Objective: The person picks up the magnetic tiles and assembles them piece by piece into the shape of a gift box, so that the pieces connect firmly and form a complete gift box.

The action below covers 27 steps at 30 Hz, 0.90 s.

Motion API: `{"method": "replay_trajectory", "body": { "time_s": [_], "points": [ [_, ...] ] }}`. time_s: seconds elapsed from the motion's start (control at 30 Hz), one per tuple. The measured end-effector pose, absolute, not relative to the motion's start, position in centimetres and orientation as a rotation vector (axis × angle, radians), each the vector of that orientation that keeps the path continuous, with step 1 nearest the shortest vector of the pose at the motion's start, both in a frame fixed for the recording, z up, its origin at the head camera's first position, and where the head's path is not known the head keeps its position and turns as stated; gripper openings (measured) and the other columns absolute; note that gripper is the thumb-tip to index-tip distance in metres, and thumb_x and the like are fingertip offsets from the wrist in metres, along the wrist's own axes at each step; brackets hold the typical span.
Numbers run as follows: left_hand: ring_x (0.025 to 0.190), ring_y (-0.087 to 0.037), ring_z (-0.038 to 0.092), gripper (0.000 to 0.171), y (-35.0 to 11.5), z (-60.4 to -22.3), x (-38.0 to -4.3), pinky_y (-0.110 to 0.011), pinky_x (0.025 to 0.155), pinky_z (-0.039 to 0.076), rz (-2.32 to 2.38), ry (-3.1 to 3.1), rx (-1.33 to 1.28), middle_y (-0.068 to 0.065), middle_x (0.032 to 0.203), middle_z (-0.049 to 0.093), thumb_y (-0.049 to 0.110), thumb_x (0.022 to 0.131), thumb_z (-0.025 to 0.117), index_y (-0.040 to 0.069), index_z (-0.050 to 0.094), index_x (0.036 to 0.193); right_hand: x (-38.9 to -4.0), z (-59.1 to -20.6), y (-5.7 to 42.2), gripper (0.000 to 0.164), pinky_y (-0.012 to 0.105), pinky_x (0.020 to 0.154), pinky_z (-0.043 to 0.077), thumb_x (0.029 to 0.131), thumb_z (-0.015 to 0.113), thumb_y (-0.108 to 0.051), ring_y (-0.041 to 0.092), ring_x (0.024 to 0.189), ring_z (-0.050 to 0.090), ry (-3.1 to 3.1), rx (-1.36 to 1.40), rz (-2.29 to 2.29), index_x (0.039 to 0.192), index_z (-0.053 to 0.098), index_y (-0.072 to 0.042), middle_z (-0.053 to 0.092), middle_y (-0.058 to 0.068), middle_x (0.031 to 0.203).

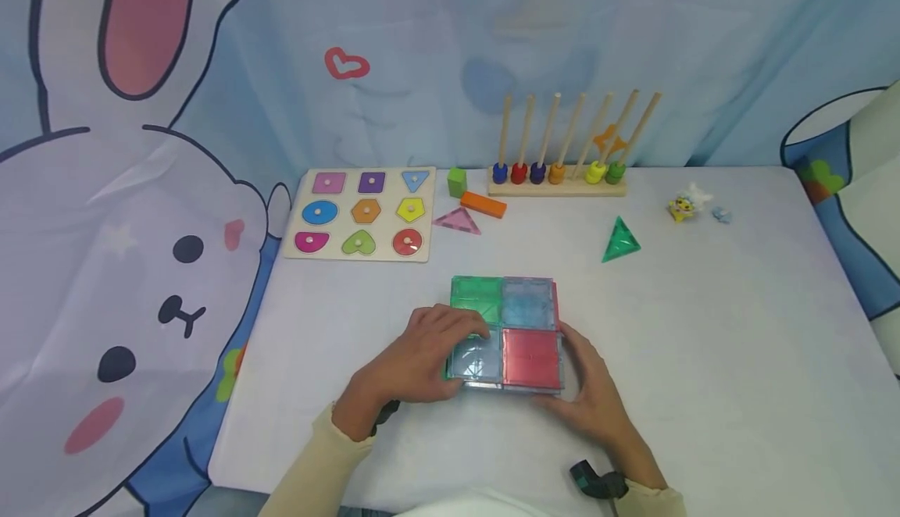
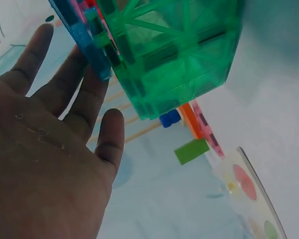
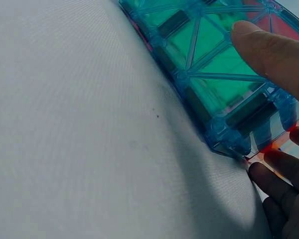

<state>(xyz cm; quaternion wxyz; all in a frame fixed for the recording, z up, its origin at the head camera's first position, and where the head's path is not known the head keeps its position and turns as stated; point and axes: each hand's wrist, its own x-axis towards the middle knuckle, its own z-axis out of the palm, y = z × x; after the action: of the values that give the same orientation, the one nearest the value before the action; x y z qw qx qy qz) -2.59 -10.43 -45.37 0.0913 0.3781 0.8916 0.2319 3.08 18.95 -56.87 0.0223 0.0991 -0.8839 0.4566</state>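
A box-like block of see-through magnetic tiles [image 1: 532, 357] stands on the white table. Its top has green, pale blue and red squares. Reaching over its left part, my left hand [image 1: 429, 357] lays its fingertips on the top. The left wrist view shows fairly straight fingers [image 2: 92, 99] beside a blue tile edge [image 2: 84, 42] and the green side [image 2: 184, 50]. My right hand [image 1: 594, 392] grips the block's front right corner. In the right wrist view its thumb [image 3: 269, 52] presses the blue-framed front face [image 3: 226, 77], and the other fingers lie round the side.
Behind the block lie a shape puzzle board [image 1: 358, 252], a green block [image 1: 457, 183], an orange block [image 1: 483, 205] and a pink triangle tile [image 1: 458, 220]. A peg stacker [image 1: 558, 189] stands at the back. To the right are a green triangle tile [image 1: 620, 241] and small figurines [image 1: 682, 206].
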Motion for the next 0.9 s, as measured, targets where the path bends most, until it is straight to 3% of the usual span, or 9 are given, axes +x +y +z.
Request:
{"method": "replay_trajectory", "body": {
  "time_s": [0.13,0.37,0.53,0.67,0.8,0.9],
  "points": [
    [0.13,-0.009,0.027,0.068,-10.5,-45.7,-2.6,-0.044,0.103,0.028,0.656,2.648,1.122,0.017,0.137,0.038,0.03,0.073,0.075,0.034,0.041,0.132,3.0,-56.7,19.0,0.113,0.035,0.111,0.024,0.058,0.088,-0.041,0.014,0.139,0.027,-2.752,0.298,1.405,0.149,0.022,-0.03,0.031,-0.009,0.15],
    [0.142,-0.015,0.007,0.096,-11.5,-47.5,-1.6,-0.049,0.106,0.026,0.686,2.763,0.952,0.009,0.155,0.013,0.049,0.068,0.078,0.038,0.024,0.146,2.9,-56.8,18.9,0.113,0.039,0.111,0.024,0.058,0.088,-0.042,0.013,0.139,0.026,-2.752,0.283,1.434,0.149,0.022,-0.031,0.03,-0.011,0.151],
    [0.143,-0.015,0.012,0.119,-11.8,-49.9,0.3,-0.05,0.105,0.032,0.872,2.768,0.608,0.007,0.158,0.003,0.053,0.061,0.082,0.031,0.009,0.152,3.0,-56.8,18.9,0.113,0.038,0.111,0.026,0.058,0.088,-0.043,0.013,0.139,0.026,-2.765,0.271,1.425,0.149,0.022,-0.032,0.03,-0.011,0.15],
    [0.142,-0.02,0.019,0.118,-11.1,-52.2,1.8,-0.049,0.105,0.033,0.867,2.772,0.463,0.004,0.158,0.011,0.05,0.067,0.08,0.023,0.004,0.153,3.0,-56.8,19.0,0.114,0.032,0.112,0.023,0.057,0.088,-0.043,0.012,0.139,0.026,-2.759,0.27,1.41,0.149,0.022,-0.031,0.031,-0.011,0.15],
    [0.139,-0.028,0.023,0.106,-10.1,-53.5,2.6,-0.052,0.1,0.034,0.783,2.899,0.461,-0.006,0.152,0.028,0.048,0.074,0.076,0.013,0.012,0.152,2.7,-56.3,19.7,0.112,0.019,0.109,0.021,0.06,0.089,-0.035,0.013,0.137,0.029,-2.725,0.364,1.539,0.15,0.022,-0.028,0.03,-0.007,0.151],
    [0.136,-0.029,0.026,0.105,-9.8,-53.7,2.6,-0.051,0.097,0.035,0.736,2.959,0.447,-0.007,0.147,0.034,0.048,0.073,0.076,0.011,0.016,0.15,1.0,-55.5,21.6,0.086,0.02,0.101,0.036,0.08,0.075,-0.018,0.024,0.128,0.041,-2.62,0.378,1.816,0.15,0.024,-0.018,0.034,0.006,0.149]
  ]
}}
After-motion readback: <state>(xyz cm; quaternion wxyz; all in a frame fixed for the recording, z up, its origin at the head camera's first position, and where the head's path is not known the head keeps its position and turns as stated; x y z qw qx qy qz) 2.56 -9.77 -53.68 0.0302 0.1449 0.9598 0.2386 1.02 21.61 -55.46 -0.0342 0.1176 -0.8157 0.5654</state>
